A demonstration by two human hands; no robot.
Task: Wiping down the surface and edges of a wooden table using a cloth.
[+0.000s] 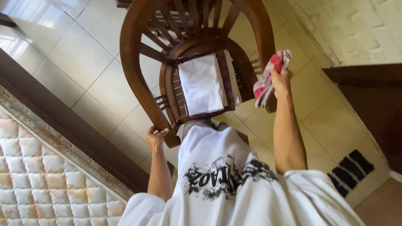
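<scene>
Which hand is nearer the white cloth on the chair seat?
Right, narrowly. The right hand, holding a red-and-white rag, is beside the white cloth at the chair arm; the left hand grips the other arm's front end.

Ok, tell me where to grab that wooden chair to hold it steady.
Grip the wooden chair at the front end of its curved armrest, coming from the front. The left hand already wraps that end; the rail there is bare. The right hand holds a red and white cloth on the other armrest.
</scene>
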